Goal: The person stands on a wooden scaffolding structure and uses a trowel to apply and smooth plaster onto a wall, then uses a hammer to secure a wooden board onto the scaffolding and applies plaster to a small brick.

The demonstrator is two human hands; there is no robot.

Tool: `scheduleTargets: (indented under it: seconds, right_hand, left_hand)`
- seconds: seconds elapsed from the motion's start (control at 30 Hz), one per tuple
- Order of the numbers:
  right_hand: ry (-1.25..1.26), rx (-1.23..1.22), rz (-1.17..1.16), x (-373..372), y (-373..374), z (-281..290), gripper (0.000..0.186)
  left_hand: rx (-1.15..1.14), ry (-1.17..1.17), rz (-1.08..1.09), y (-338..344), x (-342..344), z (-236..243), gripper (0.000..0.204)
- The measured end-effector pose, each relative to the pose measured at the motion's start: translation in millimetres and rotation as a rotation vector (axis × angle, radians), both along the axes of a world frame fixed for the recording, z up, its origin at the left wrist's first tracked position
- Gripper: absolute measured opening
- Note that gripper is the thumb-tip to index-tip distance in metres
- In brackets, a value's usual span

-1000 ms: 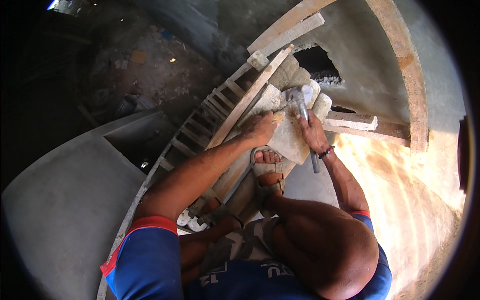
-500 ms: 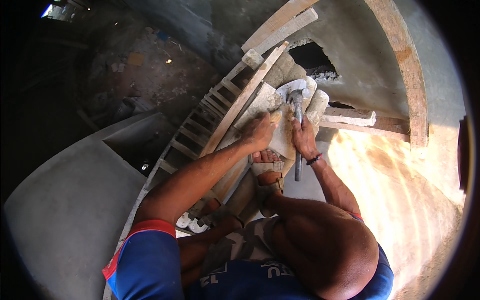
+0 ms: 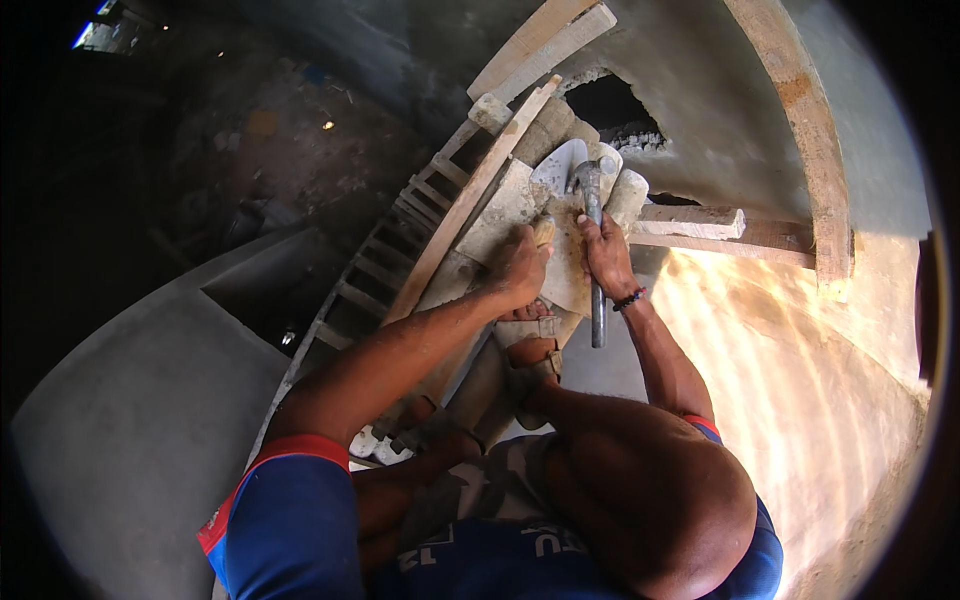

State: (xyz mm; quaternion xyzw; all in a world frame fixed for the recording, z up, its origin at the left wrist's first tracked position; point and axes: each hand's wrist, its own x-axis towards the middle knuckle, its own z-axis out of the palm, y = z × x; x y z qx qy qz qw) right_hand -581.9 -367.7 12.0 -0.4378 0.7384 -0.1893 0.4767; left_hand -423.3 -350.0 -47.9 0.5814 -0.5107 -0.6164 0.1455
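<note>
My left hand [image 3: 523, 268] is closed round the wooden handle of a trowel [image 3: 559, 170]. The trowel's pale, mortar-smeared blade points away from me, just left of the hammer head. In my right hand [image 3: 607, 258] is a hammer [image 3: 599, 325], gripped partway along its metal shaft, with its head at the far end beside the blade. Both tools are over worn, dusty boards [image 3: 497, 212] just beyond my sandalled foot [image 3: 530, 335]. Whether the blade touches the hammer head, I cannot tell.
A long wooden plank [image 3: 480, 190] runs along the left of the boards, above a slatted ladder-like frame [image 3: 375, 270]. Rounded pale pieces [image 3: 627, 195] lie beyond the tools. The grey wall has a ragged hole [image 3: 610, 105]. A curved-looking timber [image 3: 800, 110] stands right; a dark drop lies left.
The trowel blade has shifted left, showing more of itself beside the hammer head. Both hands keep their grips, and the whole view has shifted slightly.
</note>
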Motion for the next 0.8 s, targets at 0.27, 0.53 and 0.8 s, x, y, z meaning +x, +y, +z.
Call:
scheduleTargets:
  seconds: [0.27, 0.53, 0.8]
  right_hand:
    - [0.204, 0.029, 0.082, -10, 13, -11, 0.038]
    - [0.101, 0.141, 0.101, -9, 15, -2, 0.037]
    - [0.107, 0.193, 0.077, 0, 18, -9, 0.031]
  left_hand:
    - [-0.071, -0.045, -0.025, -1, 2, 7, 0.041]
    - [-0.015, -0.080, -0.081, -12, 4, 9, 0.040]
    - [-0.053, -0.031, -0.028, -10, 4, 2, 0.043]
